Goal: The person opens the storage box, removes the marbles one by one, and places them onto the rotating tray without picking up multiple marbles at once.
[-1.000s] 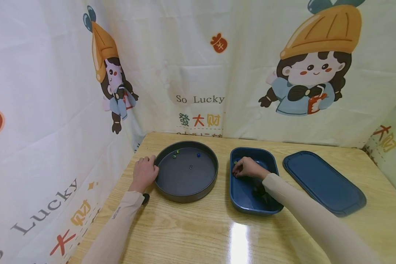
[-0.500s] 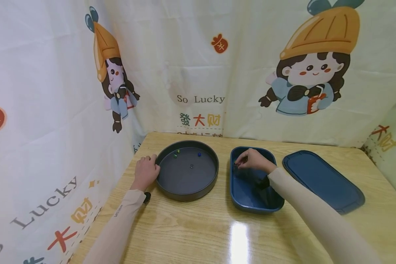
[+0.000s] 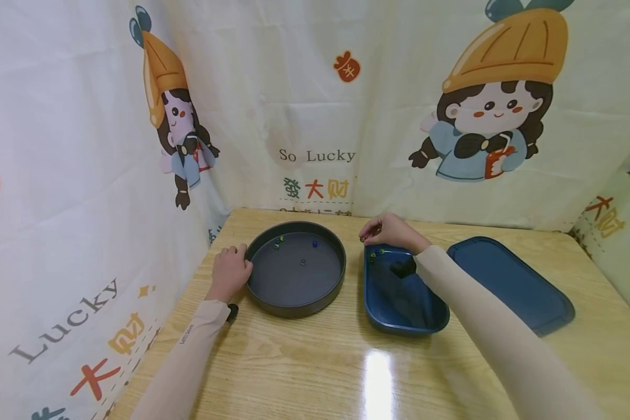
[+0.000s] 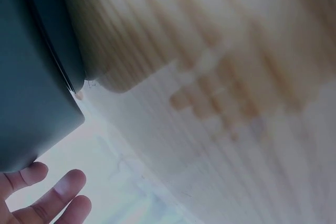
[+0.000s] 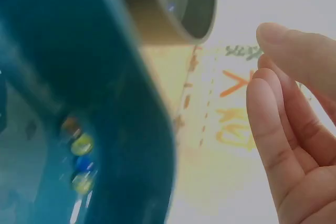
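So yeah, a small marble (image 3: 363, 239) is pinched in the fingertips of the right hand (image 3: 391, 232), held up around the far left corner of the blue tub (image 3: 406, 300). The main thing to be noted: the dark round pan (image 3: 294, 286) lies to the left of that pinch and a bit nearer, with just a narrow gap of table (image 3: 304, 361) between the two containers. The tub's long axis runs roughly near to far, so its left long side is turned toward the pan. The right hand is closer to the tub. The left hand (image 3: 230, 273) is rested against the pan's left side, well apart from the right; the outer wall seems to be touched by its fingers, but whether the rim is actually gripped can't be told.

Materials-wise, the pan looks matte, with a low straight wall. The tub is glossier, plastic-looking, with rounded corners. A few glassy marbles (image 3: 382, 252) are bunched at its far left end, and more loose marbles (image 3: 315, 244) are scattered in the pan, blue, greenish and one clear-looking. A flat blue lid (image 3: 509, 286) is laid to the right, slanted far-left to near-right. The tabletop is wood-grained and shiny; behind it, a creased printed cloth (image 3: 320, 105) is hung.
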`<state>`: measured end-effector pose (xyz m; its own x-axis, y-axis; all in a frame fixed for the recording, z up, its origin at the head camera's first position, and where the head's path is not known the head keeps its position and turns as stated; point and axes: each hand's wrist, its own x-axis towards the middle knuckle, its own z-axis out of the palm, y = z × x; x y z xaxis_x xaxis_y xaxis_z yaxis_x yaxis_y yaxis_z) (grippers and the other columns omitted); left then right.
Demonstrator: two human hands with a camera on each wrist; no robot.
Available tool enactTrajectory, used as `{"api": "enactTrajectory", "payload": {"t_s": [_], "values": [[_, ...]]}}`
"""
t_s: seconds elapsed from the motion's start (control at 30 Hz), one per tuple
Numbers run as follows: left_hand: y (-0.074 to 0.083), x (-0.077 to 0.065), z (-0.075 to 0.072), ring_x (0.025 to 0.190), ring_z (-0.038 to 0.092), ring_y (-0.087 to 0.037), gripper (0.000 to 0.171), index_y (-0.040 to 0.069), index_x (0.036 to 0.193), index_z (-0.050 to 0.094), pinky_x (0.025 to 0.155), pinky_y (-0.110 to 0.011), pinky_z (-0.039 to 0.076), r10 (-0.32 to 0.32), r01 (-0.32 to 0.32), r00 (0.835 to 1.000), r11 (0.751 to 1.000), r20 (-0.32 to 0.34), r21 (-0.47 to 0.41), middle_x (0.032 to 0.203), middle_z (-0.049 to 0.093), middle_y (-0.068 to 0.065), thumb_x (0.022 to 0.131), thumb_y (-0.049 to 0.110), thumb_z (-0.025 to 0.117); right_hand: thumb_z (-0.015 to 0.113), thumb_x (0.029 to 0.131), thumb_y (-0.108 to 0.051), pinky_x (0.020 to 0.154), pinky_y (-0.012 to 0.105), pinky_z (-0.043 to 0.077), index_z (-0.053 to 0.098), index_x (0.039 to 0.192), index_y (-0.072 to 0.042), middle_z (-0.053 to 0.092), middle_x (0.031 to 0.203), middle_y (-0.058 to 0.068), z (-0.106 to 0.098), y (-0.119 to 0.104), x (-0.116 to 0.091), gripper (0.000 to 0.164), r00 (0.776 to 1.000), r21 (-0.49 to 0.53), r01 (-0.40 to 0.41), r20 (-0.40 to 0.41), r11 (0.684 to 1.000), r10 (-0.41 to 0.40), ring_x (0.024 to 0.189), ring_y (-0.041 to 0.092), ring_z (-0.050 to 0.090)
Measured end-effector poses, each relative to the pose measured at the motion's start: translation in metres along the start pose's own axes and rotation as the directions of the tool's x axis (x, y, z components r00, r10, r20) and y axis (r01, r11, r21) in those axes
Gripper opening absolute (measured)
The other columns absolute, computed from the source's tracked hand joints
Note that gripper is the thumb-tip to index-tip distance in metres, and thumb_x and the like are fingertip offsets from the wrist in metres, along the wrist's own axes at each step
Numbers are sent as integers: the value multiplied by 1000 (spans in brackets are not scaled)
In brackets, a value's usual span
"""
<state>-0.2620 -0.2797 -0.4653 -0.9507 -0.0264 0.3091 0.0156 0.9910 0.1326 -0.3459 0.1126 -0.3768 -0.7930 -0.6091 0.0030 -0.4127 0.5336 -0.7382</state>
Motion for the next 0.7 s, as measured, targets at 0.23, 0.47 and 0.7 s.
{"api": "enactTrajectory", "payload": {"t_s": [0.23, 0.47, 0.7], "values": [[-1, 0, -1, 83, 51, -37, 25, 1, 107, 53, 75, -48, 41, 8, -8, 1000, 1000, 5, -3, 92, 57, -21, 86, 15, 49, 70, 81, -6, 76, 30, 54, 73, 95, -1, 73, 93, 13, 14, -27, 29, 15, 999, -21, 40, 1, 999, -40, 77, 12, 66], [-2, 1, -2, 82, 51, -37, 26, 2, 108, 52, 75, -48, 41, 7, -7, 1000, 1000, 16, -9, 92, 57, -21, 86, 15, 48, 71, 81, -7, 74, 26, 54, 73, 96, -2, 73, 91, 9, 40, -48, 61, 15, 996, -19, 87, 3, 996, -87, 79, 13, 68], [-1, 0, -3, 82, 51, -37, 26, 2, 108, 53, 75, -48, 41, 5, -5, 1000, 1000, 23, -12, 92, 58, -20, 86, 16, 50, 71, 80, -5, 68, 24, 54, 73, 94, -4, 73, 91, 11, 74, -56, 88, 14, 991, 46, 128, 36, 991, -130, 77, 16, 69]]}}
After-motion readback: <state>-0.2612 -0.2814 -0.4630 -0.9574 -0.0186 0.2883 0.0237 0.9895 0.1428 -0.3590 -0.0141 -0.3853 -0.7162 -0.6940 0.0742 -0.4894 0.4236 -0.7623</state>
